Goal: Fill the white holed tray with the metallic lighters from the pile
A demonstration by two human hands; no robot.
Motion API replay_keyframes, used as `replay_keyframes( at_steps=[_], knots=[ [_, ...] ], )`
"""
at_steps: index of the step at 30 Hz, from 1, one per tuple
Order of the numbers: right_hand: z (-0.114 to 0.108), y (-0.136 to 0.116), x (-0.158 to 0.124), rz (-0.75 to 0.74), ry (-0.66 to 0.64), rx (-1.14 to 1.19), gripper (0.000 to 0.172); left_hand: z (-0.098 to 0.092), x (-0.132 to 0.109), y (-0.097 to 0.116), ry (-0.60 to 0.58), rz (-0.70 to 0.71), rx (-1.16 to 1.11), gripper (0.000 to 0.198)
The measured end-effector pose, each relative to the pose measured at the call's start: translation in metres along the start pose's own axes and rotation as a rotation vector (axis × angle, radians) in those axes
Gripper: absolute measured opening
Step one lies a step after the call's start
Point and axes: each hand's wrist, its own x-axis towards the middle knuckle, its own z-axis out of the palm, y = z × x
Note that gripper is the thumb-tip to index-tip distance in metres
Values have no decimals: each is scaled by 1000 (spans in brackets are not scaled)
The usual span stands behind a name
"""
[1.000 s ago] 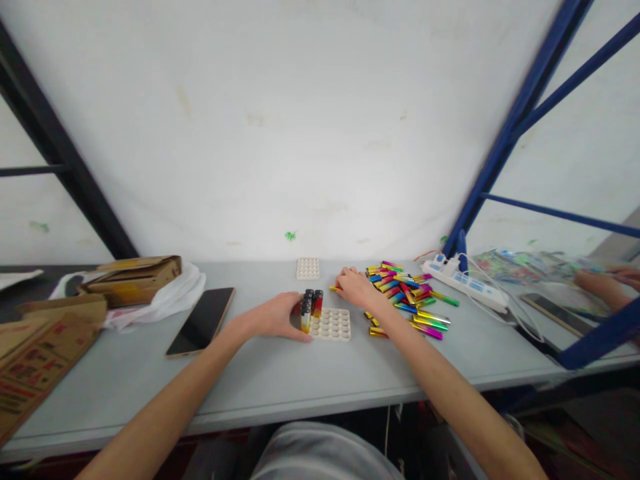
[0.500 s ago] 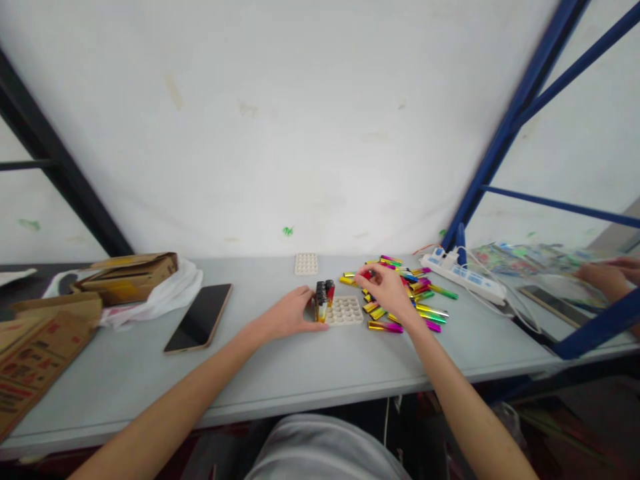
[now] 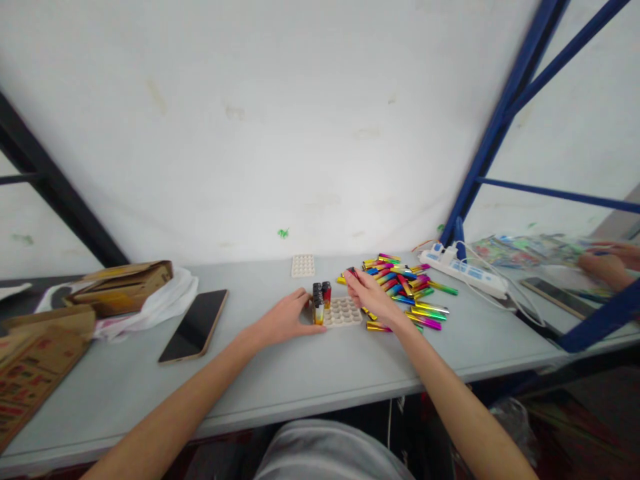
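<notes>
Head view: the white tray (image 3: 345, 312) sits mid-table (image 3: 300, 373), with a small cluster of standing lighters (image 3: 321, 301) upright in its left corner. The left hand (image 3: 285, 319) lies loose and unclenched against that left edge, fingertips touching the cluster. The right hand (image 3: 367, 297) hovers over the tray's far side, pinching a single lighter (image 3: 351, 272) at its fingertips. Whether it is pinched by the body or the cap is too small to tell.

Just right of the tray lies the pile of lighters (image 3: 405, 287), glossy and rainbow-coloured. They look light, rigid and slick, so a pinch across the flat sides near the middle should hold best.

Further off are a spare tray (image 3: 303, 266), a phone (image 3: 194, 325), a power strip (image 3: 465, 273), and a co-worker's hand (image 3: 605, 261) at far right.
</notes>
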Motion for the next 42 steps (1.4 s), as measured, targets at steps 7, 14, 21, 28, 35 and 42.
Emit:
replay_keyframes(
  at_steps=[7,14,21,28,35,42],
  knots=[
    [4,-4,-1,-115,185,-383,67,2,-1,-3,-1,24,1,55],
    [6,4,0,69,205,-318,62,3,0,-5,6,29,35,59],
    [5,9,1,12,173,-329,51,2,0,-3,2,16,24,58],
    [6,16,2,61,193,-178,63,1,0,-3,-8,19,22,59],
    [4,17,2,31,179,-261,60,2,0,-4,-4,18,37,57],
    [6,10,-1,-28,195,-287,66,2,0,-4,-1,17,22,58]
  ],
)
